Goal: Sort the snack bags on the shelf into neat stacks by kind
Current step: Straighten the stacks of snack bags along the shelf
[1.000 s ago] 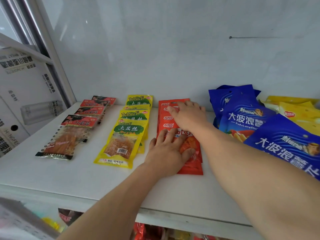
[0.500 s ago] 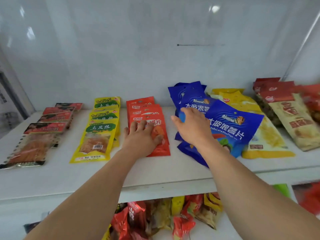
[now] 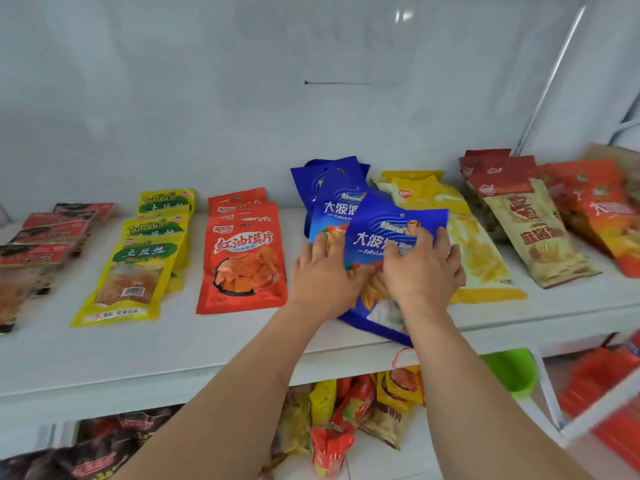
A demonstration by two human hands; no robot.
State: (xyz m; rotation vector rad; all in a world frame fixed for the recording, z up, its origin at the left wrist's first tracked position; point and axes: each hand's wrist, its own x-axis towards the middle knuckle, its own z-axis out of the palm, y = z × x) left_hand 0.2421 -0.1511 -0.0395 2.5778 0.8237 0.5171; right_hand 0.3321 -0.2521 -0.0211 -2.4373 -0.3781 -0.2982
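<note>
A skewed pile of blue snack bags [image 3: 332,192] lies mid-shelf, its top blue bag [image 3: 391,230] tilted and overhanging the front edge. My left hand [image 3: 322,275] lies flat at that bag's left edge, partly on the blue bag beneath. My right hand [image 3: 422,268] presses on the top bag with fingers spread toward its right edge. To the left are neat rows of red bags [image 3: 242,258], yellow-green packets [image 3: 145,258] and red-black packets [image 3: 48,233]. Yellow bags [image 3: 481,254] lie just right of the blue pile.
Beige bags with dark red tops [image 3: 533,233] and orange bags [image 3: 595,209] crowd the right end of the white shelf [image 3: 173,344]. The lower shelf holds a jumble of snack bags [image 3: 346,420] and a green plastic item [image 3: 512,372]. A white wall backs the shelf.
My left hand left the red bags and moved right to the blue pile. My right hand slid onto the top blue bag. The view turned right.
</note>
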